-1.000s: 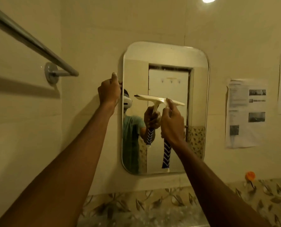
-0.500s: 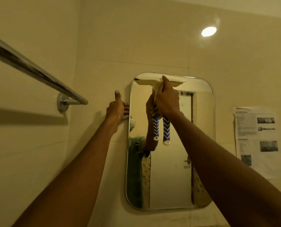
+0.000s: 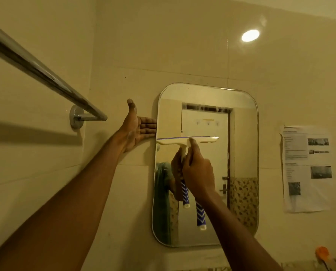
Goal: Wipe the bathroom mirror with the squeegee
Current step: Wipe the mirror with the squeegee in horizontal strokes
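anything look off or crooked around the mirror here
The paper sheet stuck on the wall right of the mirror looks wrinkled and hangs a little askew. A band of drips runs across the glass near its top. The squeegee sits level; nothing looks broken.

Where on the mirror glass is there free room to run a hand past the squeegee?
Free: glass right of the right hand, toward the rounded frameless wall mirror's right edge, and above the cream squeegee with blue-striped handle. Crowded: left edge, where the open left hand and blade meet.
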`<action>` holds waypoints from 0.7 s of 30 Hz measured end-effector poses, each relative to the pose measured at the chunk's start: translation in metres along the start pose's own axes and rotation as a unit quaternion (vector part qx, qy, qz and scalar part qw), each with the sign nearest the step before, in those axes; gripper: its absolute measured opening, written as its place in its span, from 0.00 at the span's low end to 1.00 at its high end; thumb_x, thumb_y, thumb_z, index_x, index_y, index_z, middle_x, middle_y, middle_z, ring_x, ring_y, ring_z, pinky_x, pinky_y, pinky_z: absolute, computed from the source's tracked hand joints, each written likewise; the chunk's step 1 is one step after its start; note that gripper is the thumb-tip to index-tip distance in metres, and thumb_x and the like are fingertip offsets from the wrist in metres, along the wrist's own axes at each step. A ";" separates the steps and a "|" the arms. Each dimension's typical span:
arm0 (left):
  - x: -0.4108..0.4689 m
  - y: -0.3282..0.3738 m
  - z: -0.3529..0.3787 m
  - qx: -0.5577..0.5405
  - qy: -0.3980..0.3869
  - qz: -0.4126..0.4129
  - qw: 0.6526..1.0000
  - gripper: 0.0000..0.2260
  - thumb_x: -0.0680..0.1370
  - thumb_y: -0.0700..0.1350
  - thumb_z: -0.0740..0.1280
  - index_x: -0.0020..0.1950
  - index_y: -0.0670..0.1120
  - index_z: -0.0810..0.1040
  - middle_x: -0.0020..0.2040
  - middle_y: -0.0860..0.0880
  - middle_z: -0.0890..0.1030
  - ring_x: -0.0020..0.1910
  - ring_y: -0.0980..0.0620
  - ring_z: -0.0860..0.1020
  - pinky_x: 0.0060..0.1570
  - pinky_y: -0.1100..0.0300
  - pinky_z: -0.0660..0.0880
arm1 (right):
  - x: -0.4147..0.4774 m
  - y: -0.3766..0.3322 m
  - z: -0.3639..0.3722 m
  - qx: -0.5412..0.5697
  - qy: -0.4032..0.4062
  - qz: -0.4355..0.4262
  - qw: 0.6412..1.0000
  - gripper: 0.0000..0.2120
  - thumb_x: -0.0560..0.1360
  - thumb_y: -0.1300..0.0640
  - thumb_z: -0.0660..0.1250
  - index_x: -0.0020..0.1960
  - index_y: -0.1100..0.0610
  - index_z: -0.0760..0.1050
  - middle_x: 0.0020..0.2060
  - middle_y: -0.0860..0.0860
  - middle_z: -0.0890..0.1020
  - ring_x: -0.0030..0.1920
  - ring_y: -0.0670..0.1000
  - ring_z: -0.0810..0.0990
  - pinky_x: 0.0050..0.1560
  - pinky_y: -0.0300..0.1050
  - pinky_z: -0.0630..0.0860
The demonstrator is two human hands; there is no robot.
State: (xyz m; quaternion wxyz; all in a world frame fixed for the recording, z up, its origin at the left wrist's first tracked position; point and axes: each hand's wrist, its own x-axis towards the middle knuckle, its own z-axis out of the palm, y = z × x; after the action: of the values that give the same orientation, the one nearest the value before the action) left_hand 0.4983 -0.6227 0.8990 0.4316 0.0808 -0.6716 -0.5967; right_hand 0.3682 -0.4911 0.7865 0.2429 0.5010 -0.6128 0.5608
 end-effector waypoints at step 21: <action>-0.006 -0.026 0.020 0.054 0.077 0.119 0.988 0.09 0.82 0.45 0.61 0.46 0.43 0.78 0.42 0.47 0.81 0.41 0.53 0.81 0.42 0.64 0.81 | -0.083 0.040 0.020 -0.043 -0.051 0.039 0.997 0.27 0.79 0.42 0.49 0.77 0.47 0.55 0.32 0.46 0.78 0.30 0.46 0.80 0.25 0.34 0.75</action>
State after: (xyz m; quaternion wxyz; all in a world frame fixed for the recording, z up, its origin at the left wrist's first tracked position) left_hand 0.4780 -0.6114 0.8752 0.5450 0.0697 -0.6724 -0.4959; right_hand 0.3693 -0.4863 0.6920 0.2107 0.4941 -0.6667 0.5167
